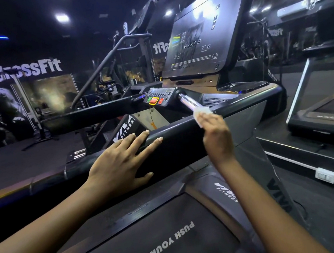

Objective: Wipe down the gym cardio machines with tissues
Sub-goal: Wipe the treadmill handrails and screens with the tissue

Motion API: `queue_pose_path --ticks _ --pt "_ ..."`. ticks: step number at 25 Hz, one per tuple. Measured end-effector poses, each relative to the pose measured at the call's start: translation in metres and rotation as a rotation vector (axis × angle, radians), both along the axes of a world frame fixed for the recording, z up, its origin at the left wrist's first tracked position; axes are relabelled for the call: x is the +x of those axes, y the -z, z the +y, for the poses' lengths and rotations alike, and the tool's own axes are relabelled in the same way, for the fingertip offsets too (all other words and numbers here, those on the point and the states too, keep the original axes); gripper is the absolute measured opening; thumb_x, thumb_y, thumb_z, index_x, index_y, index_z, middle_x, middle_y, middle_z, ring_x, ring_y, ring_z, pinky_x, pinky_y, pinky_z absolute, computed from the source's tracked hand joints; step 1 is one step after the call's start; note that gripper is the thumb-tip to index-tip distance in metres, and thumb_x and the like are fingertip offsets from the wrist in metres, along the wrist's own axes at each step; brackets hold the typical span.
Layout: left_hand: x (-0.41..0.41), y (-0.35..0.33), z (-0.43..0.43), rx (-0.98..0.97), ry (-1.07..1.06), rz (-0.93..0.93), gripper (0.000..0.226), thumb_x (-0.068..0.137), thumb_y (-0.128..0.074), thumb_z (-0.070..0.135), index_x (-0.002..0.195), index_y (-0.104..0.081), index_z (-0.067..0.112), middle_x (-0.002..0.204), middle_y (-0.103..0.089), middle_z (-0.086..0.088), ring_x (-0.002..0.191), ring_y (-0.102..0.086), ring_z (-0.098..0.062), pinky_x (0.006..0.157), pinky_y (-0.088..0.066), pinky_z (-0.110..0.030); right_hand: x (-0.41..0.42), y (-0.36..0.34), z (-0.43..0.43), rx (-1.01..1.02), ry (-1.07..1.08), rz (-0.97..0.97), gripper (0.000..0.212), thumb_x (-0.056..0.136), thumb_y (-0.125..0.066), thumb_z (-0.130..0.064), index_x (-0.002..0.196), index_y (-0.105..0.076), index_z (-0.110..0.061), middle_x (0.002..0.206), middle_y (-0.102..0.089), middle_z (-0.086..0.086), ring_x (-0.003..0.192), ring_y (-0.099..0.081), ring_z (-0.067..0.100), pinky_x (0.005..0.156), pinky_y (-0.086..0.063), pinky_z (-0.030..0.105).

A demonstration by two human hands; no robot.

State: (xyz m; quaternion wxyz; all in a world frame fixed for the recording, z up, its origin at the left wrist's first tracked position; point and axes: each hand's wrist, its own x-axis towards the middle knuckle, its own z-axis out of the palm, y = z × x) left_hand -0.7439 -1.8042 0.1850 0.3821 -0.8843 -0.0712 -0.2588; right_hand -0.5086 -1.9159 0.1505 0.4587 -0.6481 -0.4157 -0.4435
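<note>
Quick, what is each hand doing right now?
Left hand: open, fingers flat on the black handrail.
Right hand: holding a white tissue against the handrail.

Our left arm comes in from 8 o'clock, the bare forearm rising to our left hand (120, 164), which lies palm down, fingers straight and spread toward 2 o'clock, thumb splayed toward 4. Our right arm enters from 5 o'clock and climbs toward 11. Our right hand (216, 136) shows us its back, fingers bunched together and curled over a tissue (202, 112) at their tips.
</note>
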Motion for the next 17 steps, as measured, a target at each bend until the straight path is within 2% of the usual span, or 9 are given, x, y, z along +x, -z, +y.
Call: queue_pose_path --ticks 2,5,8,10,12,14,17 --pt "0.001 0.000 0.000 -0.006 0.007 0.000 0.077 0.082 -0.040 0.060 0.148 -0.031 0.022 0.138 -0.051 -0.017 0.113 -0.059 -0.036 0.088 -0.053 -0.041 0.018 -0.008 -0.010 -0.055 0.034 0.050 0.046 0.074 -0.035 -0.001 0.103 -0.070 0.000 0.096 -0.071 0.012 0.085 -0.064 0.031 0.072 -0.053 0.030" --pt "0.001 0.001 -0.001 0.007 0.012 -0.010 0.077 0.081 -0.040 0.060 0.148 -0.031 0.022 0.138 -0.052 -0.016 0.111 -0.060 -0.035 0.087 -0.052 -0.041 0.008 -0.023 -0.011 -0.056 -0.060 0.083 0.040 0.069 -0.043 0.008 0.097 -0.071 0.001 0.090 -0.071 0.016 0.081 -0.065 0.034 0.075 -0.051 0.030" --pt "0.001 0.000 0.000 0.011 0.018 -0.013 0.077 0.081 -0.040 0.060 0.147 -0.032 0.022 0.137 -0.053 -0.016 0.110 -0.061 -0.035 0.087 -0.052 -0.040 -0.041 -0.023 0.000 -0.213 -0.252 -0.128 0.042 0.076 -0.038 -0.005 0.101 -0.071 -0.003 0.096 -0.071 0.010 0.088 -0.065 0.027 0.083 -0.042 0.024" --pt "0.002 0.001 0.001 0.010 0.023 -0.010 0.077 0.081 -0.040 0.060 0.148 -0.031 0.021 0.137 -0.053 -0.017 0.110 -0.060 -0.036 0.088 -0.052 -0.041 -0.046 -0.027 0.002 -0.329 -0.303 -0.185 0.044 0.078 -0.036 -0.010 0.104 -0.071 -0.006 0.099 -0.071 0.006 0.092 -0.064 0.025 0.082 -0.049 0.028" --pt "0.001 0.002 0.003 0.003 0.024 -0.008 0.077 0.082 -0.040 0.059 0.148 -0.031 0.021 0.138 -0.052 -0.017 0.111 -0.059 -0.036 0.088 -0.052 -0.042 -0.027 -0.037 0.001 -0.386 -0.270 -0.116 0.041 0.079 -0.038 -0.009 0.105 -0.071 -0.007 0.102 -0.071 0.007 0.095 -0.063 0.028 0.079 -0.054 0.035" --pt "0.001 0.002 0.004 0.004 0.024 -0.007 0.077 0.081 -0.041 0.060 0.148 -0.031 0.021 0.138 -0.051 -0.017 0.112 -0.058 -0.036 0.089 -0.051 -0.041 -0.003 -0.044 -0.007 -0.426 -0.209 -0.025 0.043 0.078 -0.038 -0.009 0.106 -0.070 -0.006 0.106 -0.069 0.011 0.100 -0.061 0.031 0.083 -0.052 0.040" --pt "0.001 0.001 0.003 0.007 0.027 -0.015 0.076 0.081 -0.040 0.060 0.147 -0.033 0.022 0.137 -0.052 -0.016 0.111 -0.059 -0.035 0.089 -0.051 -0.040 0.023 -0.051 -0.017 -0.476 -0.134 0.031 0.040 0.081 -0.041 -0.003 0.108 -0.069 -0.006 0.112 -0.067 0.014 0.104 -0.059 0.032 0.089 -0.048 0.040"
